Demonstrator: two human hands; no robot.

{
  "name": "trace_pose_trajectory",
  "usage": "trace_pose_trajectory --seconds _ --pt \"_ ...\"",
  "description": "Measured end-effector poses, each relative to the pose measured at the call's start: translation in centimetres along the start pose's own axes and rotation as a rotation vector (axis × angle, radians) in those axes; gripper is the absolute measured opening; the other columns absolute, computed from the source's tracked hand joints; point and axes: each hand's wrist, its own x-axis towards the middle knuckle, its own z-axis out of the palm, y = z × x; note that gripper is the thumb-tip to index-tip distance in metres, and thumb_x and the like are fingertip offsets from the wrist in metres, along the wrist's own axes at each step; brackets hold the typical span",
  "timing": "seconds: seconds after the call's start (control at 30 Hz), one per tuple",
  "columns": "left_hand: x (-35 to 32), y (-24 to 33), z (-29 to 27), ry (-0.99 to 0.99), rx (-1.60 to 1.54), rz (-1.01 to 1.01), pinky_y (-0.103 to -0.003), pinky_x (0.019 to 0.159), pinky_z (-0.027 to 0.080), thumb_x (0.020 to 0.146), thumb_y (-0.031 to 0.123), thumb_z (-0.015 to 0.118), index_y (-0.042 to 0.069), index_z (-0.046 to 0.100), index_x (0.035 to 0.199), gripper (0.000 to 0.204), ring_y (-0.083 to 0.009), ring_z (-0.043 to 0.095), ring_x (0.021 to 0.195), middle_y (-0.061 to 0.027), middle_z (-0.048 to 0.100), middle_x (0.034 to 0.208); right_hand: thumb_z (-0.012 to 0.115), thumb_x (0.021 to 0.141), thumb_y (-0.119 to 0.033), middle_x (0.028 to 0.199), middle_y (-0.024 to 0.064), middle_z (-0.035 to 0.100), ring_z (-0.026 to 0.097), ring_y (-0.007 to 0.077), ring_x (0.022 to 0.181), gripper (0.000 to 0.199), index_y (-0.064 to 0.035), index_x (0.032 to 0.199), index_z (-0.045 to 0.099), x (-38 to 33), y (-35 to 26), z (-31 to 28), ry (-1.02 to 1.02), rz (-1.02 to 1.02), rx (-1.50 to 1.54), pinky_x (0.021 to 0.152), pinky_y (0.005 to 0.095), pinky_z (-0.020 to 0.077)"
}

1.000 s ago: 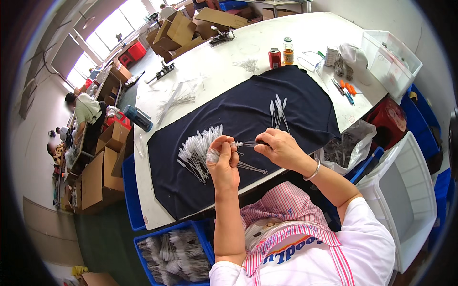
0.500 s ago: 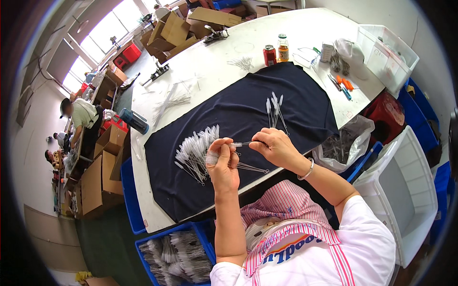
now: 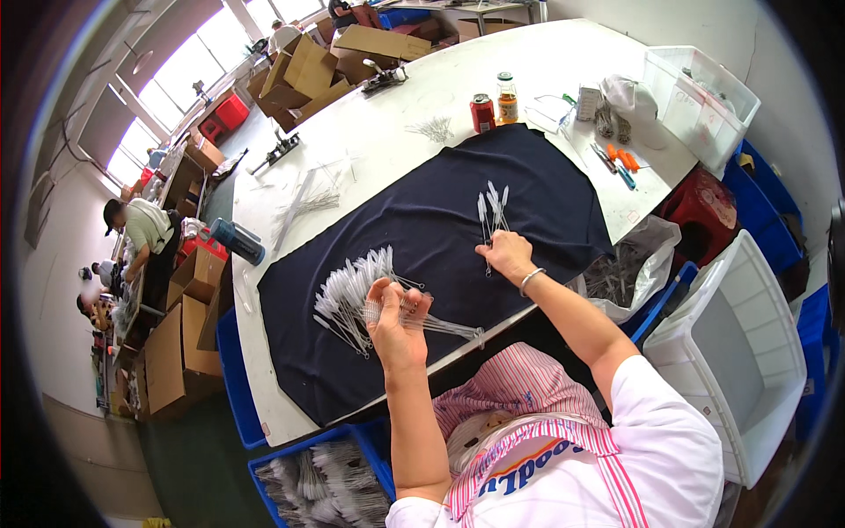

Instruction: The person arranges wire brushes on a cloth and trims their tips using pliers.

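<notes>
My left hand (image 3: 400,330) is closed round a bundle of small tube brushes (image 3: 449,326), their looped wire handles sticking out to the right. Just beyond it a thick pile of white-bristled tube brushes (image 3: 356,283) lies on the dark blue cloth (image 3: 422,202). At the cloth's right part my right hand (image 3: 509,253) pinches a wire handle at the lower end of a small group of tube brushes (image 3: 494,204), bristles pointing away from me. My fingers partly hide those handles.
Wire pieces (image 3: 308,204), a red can (image 3: 481,113), a glass bottle (image 3: 507,99) and orange-handled tools (image 3: 627,160) are on the white table (image 3: 572,53). A blue bin (image 3: 385,449) of brushes stands at lower left, a white crate (image 3: 735,352) at right. A person (image 3: 145,233) works far left.
My right hand has moved from beside my left hand out to the small brush group. My left hand has dropped slightly, still holding its bundle. The whole view has shifted a little.
</notes>
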Motion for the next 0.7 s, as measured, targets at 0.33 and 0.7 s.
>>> trace_pose_trajectory --seconds 0.33,0.7 --pt "1.3 -0.4 -1.3 0.006 0.072 -0.066 -0.020 0.037 0.020 0.087 0.016 0.055 0.007 0.053 0.095 0.013 -0.0042 0.029 0.042 0.0052 0.037 0.056 0.060 0.073 -0.018 0.075 0.0141 0.062 0.062 0.0309 0.072 0.015 -0.0025 0.075 0.060 -0.5 1.4 3.2 0.171 -0.138 -0.144 0.064 0.0387 0.0493" --pt "0.9 -1.3 -1.3 0.031 0.062 -0.136 -0.020 0.036 0.017 0.087 0.017 0.056 0.006 0.056 0.092 0.013 -0.0042 0.026 0.039 0.0054 0.035 0.053 0.056 0.069 -0.015 0.077 0.0190 0.063 0.063 0.0308 0.077 0.016 -0.0019 0.069 0.064 2.6 0.9 2.2 0.084 -0.012 -0.067 0.067 0.0374 0.0502"
